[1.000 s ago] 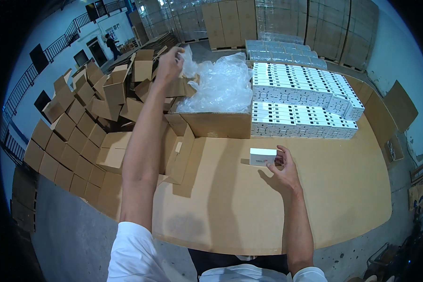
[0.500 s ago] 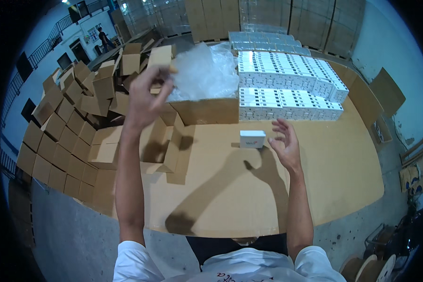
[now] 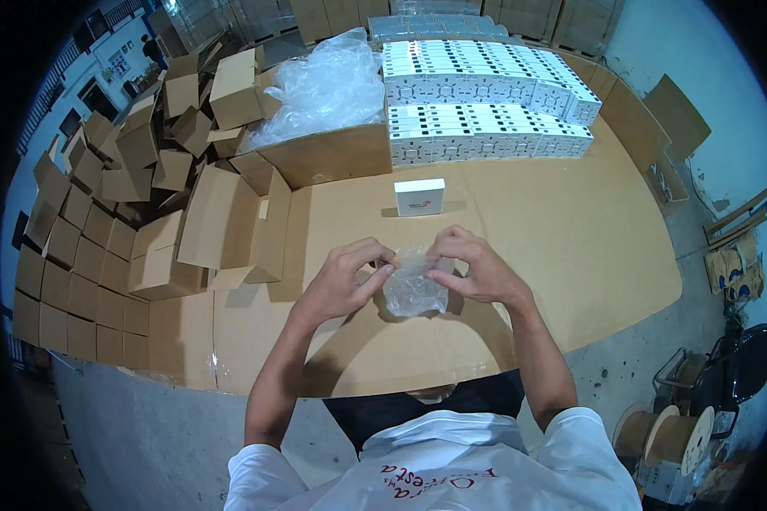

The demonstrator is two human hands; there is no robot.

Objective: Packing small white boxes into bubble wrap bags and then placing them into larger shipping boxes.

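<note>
Counts on my bench

I see two hands, one clear bag (image 3: pixel 413 289), one lone white box (image 3: pixel 419 196), two stacked rows of white boxes (image 3: pixel 486 102), and three spools (image 3: pixel 673 434).

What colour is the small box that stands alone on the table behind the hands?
White, with a small red mark on its front; the small box shows best in the head view.

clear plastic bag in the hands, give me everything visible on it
The clear plastic bag is small, thin, crinkled and see-through, looking like soft film. It hangs bunched from its top edge, held above the cardboard-covered table. The left hand and right hand pinch that top edge from either side with their fingertips. Whether anything is inside cannot be told.
</note>
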